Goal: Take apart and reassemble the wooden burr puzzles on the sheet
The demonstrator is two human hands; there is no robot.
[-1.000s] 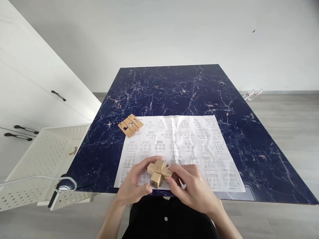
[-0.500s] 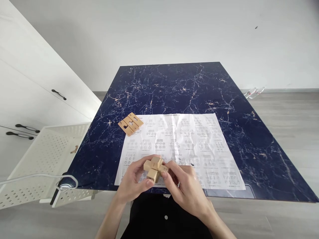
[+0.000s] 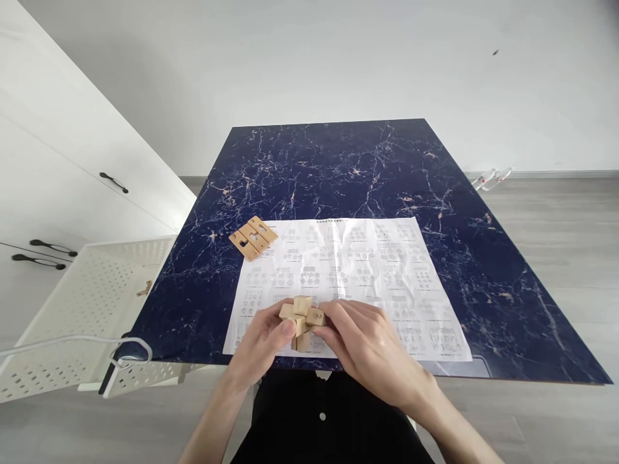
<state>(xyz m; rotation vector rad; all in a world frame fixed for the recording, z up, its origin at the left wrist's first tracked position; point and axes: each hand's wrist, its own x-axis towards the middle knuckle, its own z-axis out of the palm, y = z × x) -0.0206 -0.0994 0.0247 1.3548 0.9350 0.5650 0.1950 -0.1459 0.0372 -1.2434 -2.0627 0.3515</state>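
A dark blue desk (image 3: 309,167) with white and tan marble veining stands before a plain pale wall (image 3: 329,58), which bears a small dark speck (image 3: 495,52). At the wall's foot, right of the desk, clear bottle-like containers with red marks (image 3: 497,180) rest on grey wood-look flooring (image 3: 556,238). On the left is a white cabinet (image 3: 58,142) with black curved handles (image 3: 113,182). Between cabinet and desk sits a white perforated basket (image 3: 91,283), and a white cable (image 3: 72,338) crosses above it, looping near the desk's corner.
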